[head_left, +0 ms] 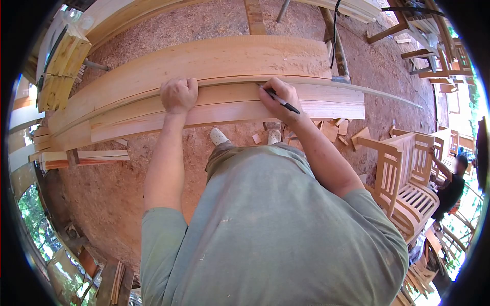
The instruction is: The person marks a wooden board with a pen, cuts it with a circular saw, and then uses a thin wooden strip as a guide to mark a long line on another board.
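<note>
A long thin strip [380, 93] lies along the wide wooden planks [219, 58] and sticks out past their right end. My left hand [178, 95] is closed in a fist on the strip, pressing near the middle of the planks. In my right hand [279, 99] is a black marker [289, 106], its tip against the wood beside the strip's edge. Nearer to my body, a narrower board [326, 109] runs alongside. Whether my left fingers pinch the strip or only rest on it is hard to see.
Wooden chairs and a bench [403, 173] stand at the right, with another person [451, 183] beside them. Stacked timber [64, 66] is at the upper left. Offcuts [332, 131] and sawdust cover the ground near my feet. A post [340, 51] stands behind the planks.
</note>
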`<act>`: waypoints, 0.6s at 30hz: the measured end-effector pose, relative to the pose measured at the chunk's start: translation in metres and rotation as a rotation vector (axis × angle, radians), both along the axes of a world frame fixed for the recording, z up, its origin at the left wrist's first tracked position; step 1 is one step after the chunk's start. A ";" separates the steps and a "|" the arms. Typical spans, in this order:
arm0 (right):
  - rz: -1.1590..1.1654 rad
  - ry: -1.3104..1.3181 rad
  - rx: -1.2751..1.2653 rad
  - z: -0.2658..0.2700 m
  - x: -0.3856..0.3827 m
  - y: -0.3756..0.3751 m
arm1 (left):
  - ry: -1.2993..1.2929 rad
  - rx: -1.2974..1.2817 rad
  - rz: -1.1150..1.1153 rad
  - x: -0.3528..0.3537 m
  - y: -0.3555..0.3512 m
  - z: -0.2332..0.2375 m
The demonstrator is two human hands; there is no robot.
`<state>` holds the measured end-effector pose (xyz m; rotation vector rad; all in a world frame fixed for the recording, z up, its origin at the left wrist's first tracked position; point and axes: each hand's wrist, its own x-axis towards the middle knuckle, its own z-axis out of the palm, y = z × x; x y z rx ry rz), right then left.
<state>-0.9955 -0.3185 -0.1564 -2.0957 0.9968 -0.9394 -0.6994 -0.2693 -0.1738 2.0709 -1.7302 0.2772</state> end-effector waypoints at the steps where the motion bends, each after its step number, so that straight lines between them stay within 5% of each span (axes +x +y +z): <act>1: 0.001 0.000 0.000 0.000 0.000 0.000 | 0.002 0.001 0.001 0.000 0.000 0.000; 18: -0.007 0.007 0.032 0.000 0.000 0.000 | 0.007 -0.007 0.003 -0.001 0.000 0.001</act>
